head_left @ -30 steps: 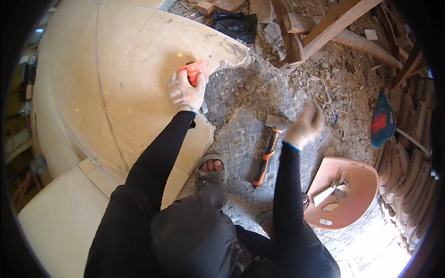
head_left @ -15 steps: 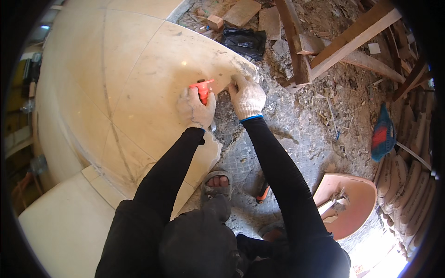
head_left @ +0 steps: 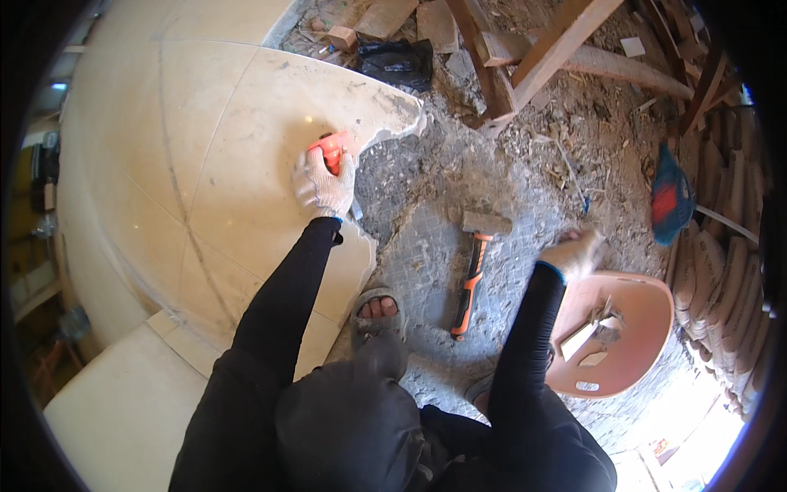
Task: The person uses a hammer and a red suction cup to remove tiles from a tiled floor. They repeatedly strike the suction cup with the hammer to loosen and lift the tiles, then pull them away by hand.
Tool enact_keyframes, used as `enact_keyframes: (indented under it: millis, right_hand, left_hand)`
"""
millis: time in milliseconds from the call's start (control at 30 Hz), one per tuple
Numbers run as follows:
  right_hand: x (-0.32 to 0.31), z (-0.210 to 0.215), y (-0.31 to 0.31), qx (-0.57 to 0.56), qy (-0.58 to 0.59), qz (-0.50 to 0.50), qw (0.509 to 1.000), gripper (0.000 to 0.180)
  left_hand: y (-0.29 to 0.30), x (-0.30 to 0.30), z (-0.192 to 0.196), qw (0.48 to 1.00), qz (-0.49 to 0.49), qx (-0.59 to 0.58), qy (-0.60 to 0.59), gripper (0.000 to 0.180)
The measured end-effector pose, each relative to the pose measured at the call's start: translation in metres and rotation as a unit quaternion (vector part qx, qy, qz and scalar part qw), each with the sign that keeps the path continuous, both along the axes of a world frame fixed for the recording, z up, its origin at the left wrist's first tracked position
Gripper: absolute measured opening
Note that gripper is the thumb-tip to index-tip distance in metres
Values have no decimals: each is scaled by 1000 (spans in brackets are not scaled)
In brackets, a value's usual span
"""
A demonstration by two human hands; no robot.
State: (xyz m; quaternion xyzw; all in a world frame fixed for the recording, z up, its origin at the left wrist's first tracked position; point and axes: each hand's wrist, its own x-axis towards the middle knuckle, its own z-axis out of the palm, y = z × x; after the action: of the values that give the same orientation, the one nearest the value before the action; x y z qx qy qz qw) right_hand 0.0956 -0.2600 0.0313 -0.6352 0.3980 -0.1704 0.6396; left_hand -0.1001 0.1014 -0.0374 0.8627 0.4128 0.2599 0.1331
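Note:
My left hand [head_left: 324, 182], in a white knit glove, is wrapped round a chisel with an orange hand guard [head_left: 332, 152]. Part of its metal shows below the hand, beside the broken edge of the beige floor tiles [head_left: 270, 123]. Out to the right, my gloved right hand [head_left: 575, 252] is slightly blurred at the far rim of a pink tub [head_left: 611, 381]. Its fingers look curled; anything inside them is hidden. Broken tile pieces [head_left: 580, 340] lie in the tub. Between my arms a hammer [head_left: 469, 287] with an orange and black handle rests on the rough grey floor.
Wooden beams [head_left: 566, 41] stand at the far right over rubble. A black plastic bag [head_left: 395, 64] lies beyond the tiles' far edge. Stacked sacks [head_left: 717, 271] and a blue and red bundle [head_left: 674, 197] are at the right. My sandalled foot [head_left: 377, 312] is by the tile edge.
My right hand has moved from the broken tile edge, back and right to the tub. My left hand keeps hold of the chisel. The whole hammer now shows as my right arm moved off it.

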Motion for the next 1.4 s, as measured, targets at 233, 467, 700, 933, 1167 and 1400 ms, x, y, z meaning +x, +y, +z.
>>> enact_keyframes:
  millis: [233, 467, 700, 933, 1167, 1400]
  right_hand:
    - [-30, -17, -129, 15, -32, -200, 979, 48]
    - [-104, -23, -15, -320, 121, 471, 813, 52]
    - [-137, -2, 30, -399, 217, 541, 708, 54]
    - [-121, 0, 23, -264, 217, 581, 739, 46]
    - [-120, 11, 27, 512, 241, 389, 727, 18]
    - [-129, 8, 36, 262, 258, 517, 773, 28]
  left_hand:
    - [0, -3, -3, 995, 0, -87, -55, 35]
    - [-12, 8, 37, 774, -47, -539, -328, 17]
    - [-21, 40, 92, 852, -203, -452, -169, 17]
    - [-22, 72, 72, 926, -246, -250, -137, 34]
    - [-40, 60, 52, 905, -332, -245, -100, 38]
    - [-74, 42, 26, 817, -461, -253, -235, 34]
